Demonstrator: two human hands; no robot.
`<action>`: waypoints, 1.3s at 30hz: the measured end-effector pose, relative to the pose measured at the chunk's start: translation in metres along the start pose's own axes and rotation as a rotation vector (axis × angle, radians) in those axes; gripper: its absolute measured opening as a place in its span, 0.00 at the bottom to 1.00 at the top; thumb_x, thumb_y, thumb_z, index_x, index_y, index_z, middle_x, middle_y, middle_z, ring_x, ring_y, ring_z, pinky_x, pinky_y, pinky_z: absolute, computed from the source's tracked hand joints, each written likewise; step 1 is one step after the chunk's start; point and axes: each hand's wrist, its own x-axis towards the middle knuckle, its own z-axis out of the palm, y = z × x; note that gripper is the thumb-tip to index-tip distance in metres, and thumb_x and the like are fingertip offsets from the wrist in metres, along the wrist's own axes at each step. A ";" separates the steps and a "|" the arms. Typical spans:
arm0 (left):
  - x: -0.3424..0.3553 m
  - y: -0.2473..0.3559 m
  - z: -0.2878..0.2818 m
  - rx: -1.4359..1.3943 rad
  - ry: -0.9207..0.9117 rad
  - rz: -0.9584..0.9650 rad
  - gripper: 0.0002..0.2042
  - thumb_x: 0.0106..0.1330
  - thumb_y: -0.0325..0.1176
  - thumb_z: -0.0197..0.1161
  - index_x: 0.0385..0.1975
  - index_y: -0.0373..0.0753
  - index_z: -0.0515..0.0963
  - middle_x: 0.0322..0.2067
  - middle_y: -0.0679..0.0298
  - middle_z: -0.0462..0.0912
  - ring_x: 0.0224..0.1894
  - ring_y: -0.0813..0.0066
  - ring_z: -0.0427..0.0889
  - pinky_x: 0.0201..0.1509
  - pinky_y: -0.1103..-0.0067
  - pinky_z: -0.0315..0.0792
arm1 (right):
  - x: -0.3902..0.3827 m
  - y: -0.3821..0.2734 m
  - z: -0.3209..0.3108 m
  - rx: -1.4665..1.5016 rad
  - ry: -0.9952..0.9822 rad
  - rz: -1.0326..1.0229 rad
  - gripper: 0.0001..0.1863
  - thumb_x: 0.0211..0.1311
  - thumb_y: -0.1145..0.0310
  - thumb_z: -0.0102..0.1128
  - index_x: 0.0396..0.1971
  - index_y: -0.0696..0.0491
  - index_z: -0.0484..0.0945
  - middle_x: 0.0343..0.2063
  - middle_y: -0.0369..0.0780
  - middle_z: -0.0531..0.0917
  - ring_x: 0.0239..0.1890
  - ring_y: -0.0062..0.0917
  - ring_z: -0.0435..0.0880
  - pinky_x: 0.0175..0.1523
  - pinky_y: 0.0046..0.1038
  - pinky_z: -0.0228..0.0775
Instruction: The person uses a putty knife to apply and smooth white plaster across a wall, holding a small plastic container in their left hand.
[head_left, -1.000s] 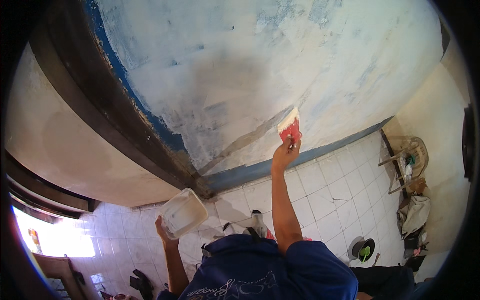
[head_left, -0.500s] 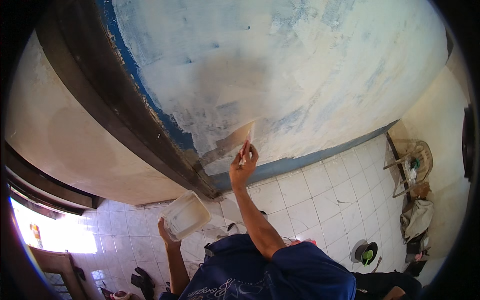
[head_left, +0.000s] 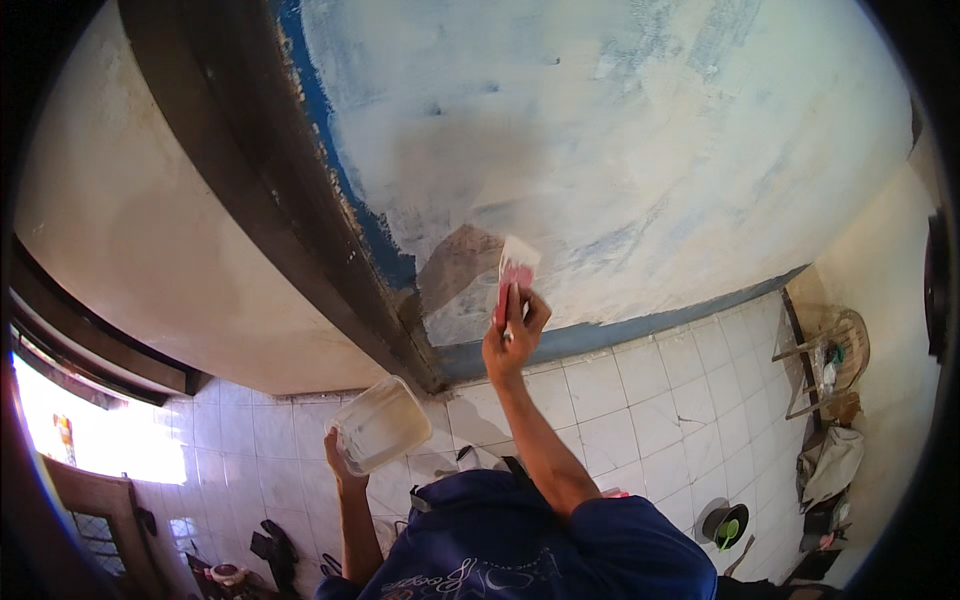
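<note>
My right hand [head_left: 515, 332] is closed around the red handle of a putty knife [head_left: 517, 268], whose broad blade carries pale filler. The blade is at the lower part of the wall [head_left: 600, 150]; whether it touches the surface I cannot tell. Whitish filler covers most of that wall, with blue paint showing through in streaks and along its left and bottom edges. Down at the left, my left hand [head_left: 340, 455] grips the side of a translucent rectangular plastic tub [head_left: 380, 425]. A thin pale layer coats the inside of the tub.
A dark wooden frame [head_left: 270, 170] borders the wall on the left. White tiles [head_left: 640, 380] cover the floor. At right are a chair [head_left: 835, 350], a draped cloth [head_left: 832, 470] and a black bowl [head_left: 725, 525] with a green tool inside. Dark items [head_left: 275, 555] lie at lower left.
My right hand has shifted slightly right in view, and the putty knife has turned so its blade's broad face shows. The tub stays in my left hand; the whole view has shifted a little.
</note>
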 end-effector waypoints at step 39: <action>-0.010 0.008 -0.018 -0.008 -0.015 0.001 0.31 0.65 0.54 0.47 0.59 0.34 0.67 0.52 0.54 0.75 0.53 0.60 0.76 0.57 0.66 0.71 | -0.073 0.071 -0.014 -0.386 -0.402 -0.237 0.32 0.49 0.83 0.55 0.58 0.49 0.74 0.63 0.37 0.70 0.53 0.37 0.68 0.56 0.37 0.58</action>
